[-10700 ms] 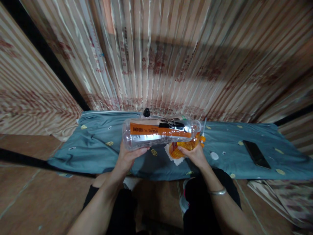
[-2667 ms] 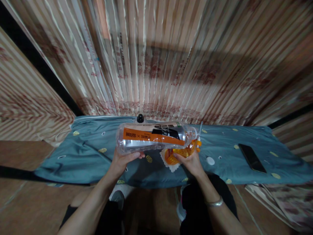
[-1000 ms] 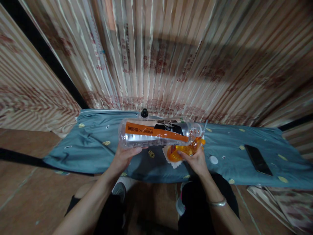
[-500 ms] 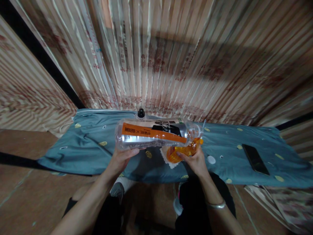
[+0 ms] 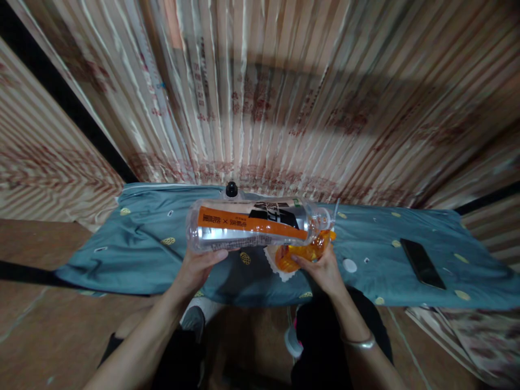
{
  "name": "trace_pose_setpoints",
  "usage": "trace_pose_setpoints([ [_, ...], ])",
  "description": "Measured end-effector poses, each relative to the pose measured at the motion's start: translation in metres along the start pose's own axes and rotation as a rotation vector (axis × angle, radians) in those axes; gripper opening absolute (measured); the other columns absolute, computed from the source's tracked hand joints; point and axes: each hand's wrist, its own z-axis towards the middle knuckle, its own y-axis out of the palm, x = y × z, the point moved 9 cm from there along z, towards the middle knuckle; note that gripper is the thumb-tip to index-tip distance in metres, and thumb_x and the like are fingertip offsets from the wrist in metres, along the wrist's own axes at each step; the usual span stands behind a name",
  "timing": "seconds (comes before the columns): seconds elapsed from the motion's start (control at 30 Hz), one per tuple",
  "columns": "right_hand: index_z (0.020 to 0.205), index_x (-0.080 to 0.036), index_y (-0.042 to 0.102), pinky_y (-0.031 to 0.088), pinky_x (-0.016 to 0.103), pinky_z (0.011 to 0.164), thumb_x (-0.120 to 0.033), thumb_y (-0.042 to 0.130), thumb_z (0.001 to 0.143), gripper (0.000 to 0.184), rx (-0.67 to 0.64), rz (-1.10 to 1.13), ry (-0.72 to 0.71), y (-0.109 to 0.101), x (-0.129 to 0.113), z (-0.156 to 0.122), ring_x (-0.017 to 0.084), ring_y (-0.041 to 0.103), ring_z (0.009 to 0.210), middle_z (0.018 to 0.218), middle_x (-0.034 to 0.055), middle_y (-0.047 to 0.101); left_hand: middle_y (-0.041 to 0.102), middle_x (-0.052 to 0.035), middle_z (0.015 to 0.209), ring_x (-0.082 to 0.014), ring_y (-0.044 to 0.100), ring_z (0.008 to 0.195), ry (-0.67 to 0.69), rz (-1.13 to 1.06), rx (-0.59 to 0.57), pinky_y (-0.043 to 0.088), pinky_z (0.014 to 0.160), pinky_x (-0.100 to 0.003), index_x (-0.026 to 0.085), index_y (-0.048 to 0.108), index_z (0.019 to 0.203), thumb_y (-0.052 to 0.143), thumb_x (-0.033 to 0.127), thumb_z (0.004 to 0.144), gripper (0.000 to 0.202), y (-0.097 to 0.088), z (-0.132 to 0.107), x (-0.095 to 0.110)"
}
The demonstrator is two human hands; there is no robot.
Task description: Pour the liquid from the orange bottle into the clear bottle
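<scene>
My left hand (image 5: 201, 265) is wrapped under a large clear plastic bottle (image 5: 247, 225) with an orange and silver label, held on its side with its neck to the right. In my right hand (image 5: 320, 265) is a small orange bottle (image 5: 294, 257), tilted, just below the large bottle's neck. The two mouths are close together at the right; whether they touch I cannot tell. Beneath the orange bottle lies a white scalloped-edge piece (image 5: 276, 264), partly hidden. A round white disc (image 5: 350, 265) rests on the cloth right of my right hand.
A teal patterned cloth (image 5: 142, 244) covers the narrow cot in front of me. A black phone (image 5: 422, 264) lies toward its right end. Behind the large bottle stands a clear container with a black top (image 5: 231, 189). A striped curtain (image 5: 260, 108) hangs behind.
Both hands and bottles hold nearly the same pose. The large bottle's base end sits slightly lower and further left; the whole view has shifted a little.
</scene>
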Motion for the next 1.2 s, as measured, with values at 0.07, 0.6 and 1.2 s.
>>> trace_pose_setpoints([
  [0.07, 0.129, -0.019, 0.062, 0.058, 0.055, 0.103, -0.057, 0.095, 0.06, 0.085, -0.002, 0.001, 0.005, 0.0, 0.001, 0.0, 0.038, 0.074, 0.113, 0.124, 0.0152, 0.077, 0.082, -0.0065, 0.102, -0.0333, 0.079, 0.093, -0.008, 0.01, 0.007, 0.067, 0.079, -0.044, 0.021, 0.076, 0.107, 0.099, 0.032, 0.055, 0.058, -0.001, -0.001, 0.0],
  [0.6, 0.131, -0.021, 0.06, 0.06, 0.053, 0.1, -0.059, 0.095, 0.063, 0.086, -0.025, -0.002, 0.003, 0.001, 0.004, 0.0, 0.036, 0.076, 0.11, 0.122, 0.0134, 0.078, 0.082, -0.0054, 0.086, -0.0327, 0.08, 0.092, 0.031, 0.056, 0.028, 0.065, 0.09, -0.045, 0.02, 0.079, 0.104, 0.099, 0.036, 0.053, 0.056, -0.007, 0.001, -0.001],
  [1.2, 0.123, -0.022, 0.062, 0.061, 0.052, 0.1, -0.058, 0.093, 0.062, 0.077, 0.015, -0.025, 0.011, 0.0, 0.001, 0.002, 0.036, 0.076, 0.109, 0.12, 0.0127, 0.079, 0.079, -0.0023, 0.073, -0.0338, 0.079, 0.098, -0.001, 0.093, 0.054, 0.059, 0.103, -0.047, 0.021, 0.08, 0.096, 0.1, 0.042, 0.051, 0.053, -0.01, -0.003, 0.003],
])
